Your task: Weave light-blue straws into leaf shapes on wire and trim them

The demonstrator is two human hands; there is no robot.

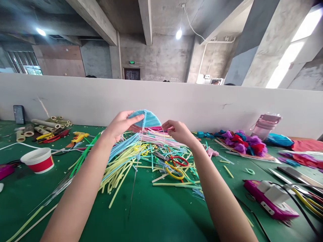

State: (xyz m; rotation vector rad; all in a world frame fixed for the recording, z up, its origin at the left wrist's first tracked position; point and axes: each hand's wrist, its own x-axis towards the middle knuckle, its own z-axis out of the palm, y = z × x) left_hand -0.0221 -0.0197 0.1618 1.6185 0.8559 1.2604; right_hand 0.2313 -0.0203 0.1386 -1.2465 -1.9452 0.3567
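Observation:
My left hand [123, 123] grips a light-blue, fuzzy, fan-shaped pipe-cleaner piece [151, 119], thumb in front and fingers behind. From its middle a thin wire stem [136, 174] hangs down, with a small blue knot [138, 157] partway along. My right hand [176, 129] is at the piece's right edge, its fingers curled together. A fine pale strand curves below these fingertips; what they pinch is too small to make out. Under both hands lies a heap of loose pipe cleaners [118, 168] in yellow, blue, pink and green. Red-handled scissors [180, 160] and yellow-handled scissors [175, 173] rest on it.
On the green table [161, 215] stand a paper cup [37, 161], bamboo pieces [47, 125] and a yellow glue gun [80, 137] at left. To the right are a purple power strip [271, 201], purple-red fuzzy pieces [244, 143] and a pink bottle [265, 126]. A white partition [161, 95] runs behind.

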